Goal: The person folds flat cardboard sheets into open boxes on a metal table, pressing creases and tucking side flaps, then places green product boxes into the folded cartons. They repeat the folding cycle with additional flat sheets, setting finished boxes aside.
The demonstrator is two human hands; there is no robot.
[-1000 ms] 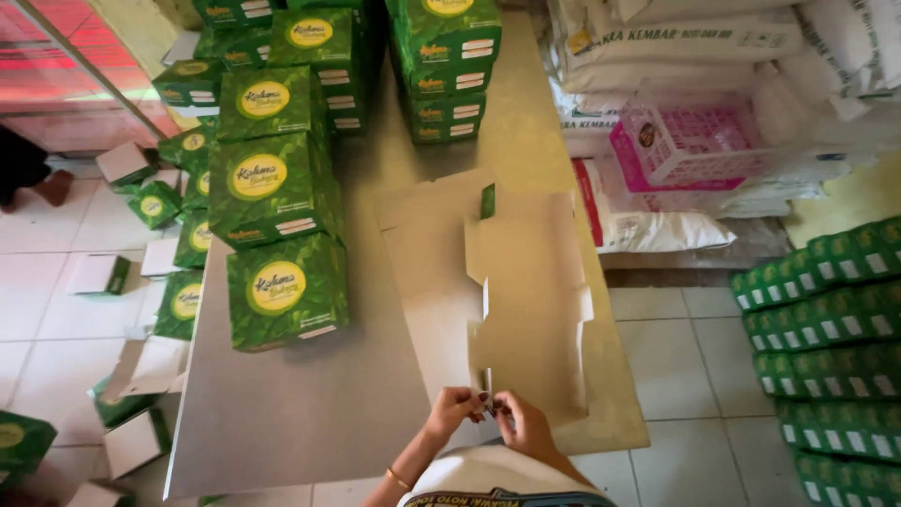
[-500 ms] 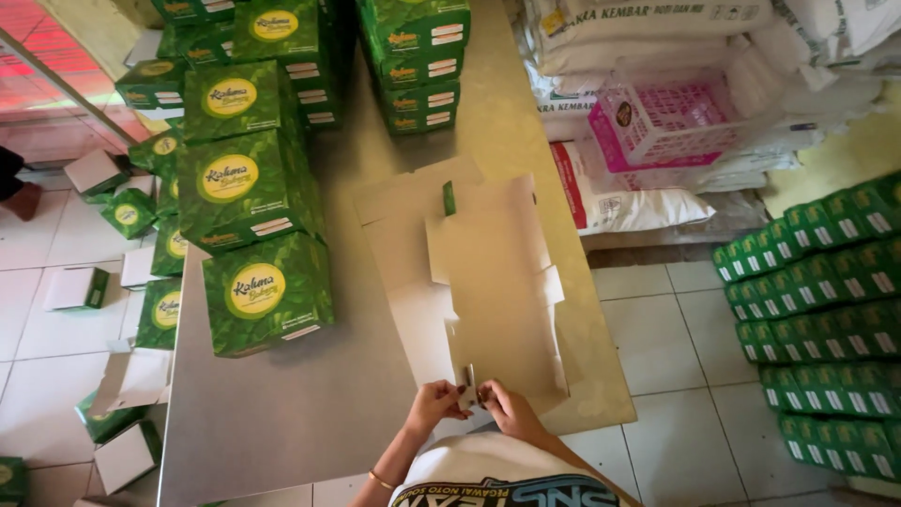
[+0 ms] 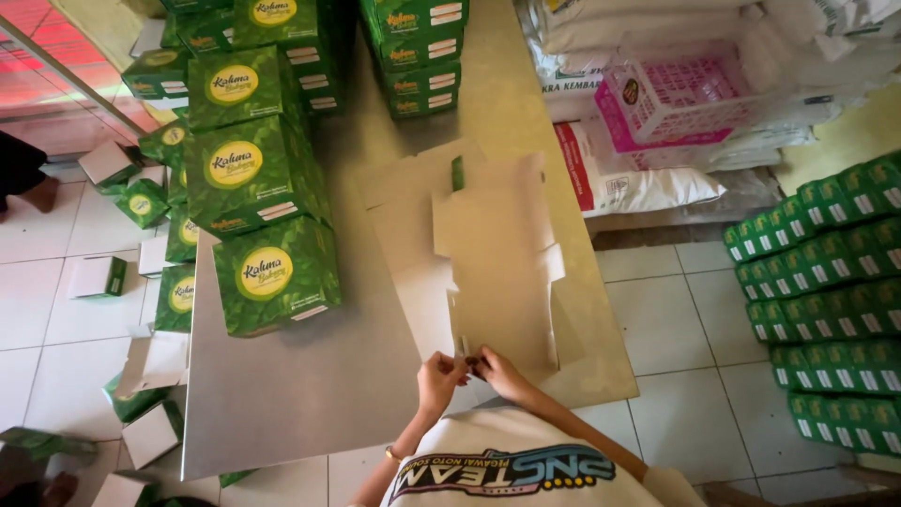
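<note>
At lower centre, left hand [image 3: 439, 377] and right hand [image 3: 499, 372] pinch, fingertips together, the near tab of the flat cardboard blank [image 3: 497, 272] on the table [image 3: 310, 394]; green boxes [image 3: 263, 197] occupy the upper left.

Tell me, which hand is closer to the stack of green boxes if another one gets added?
Left, probably. The left hand pinches the near edge of the flat cardboard sheet on the side where the green boxes stand. The right hand grips the same edge, farther from them.
</note>
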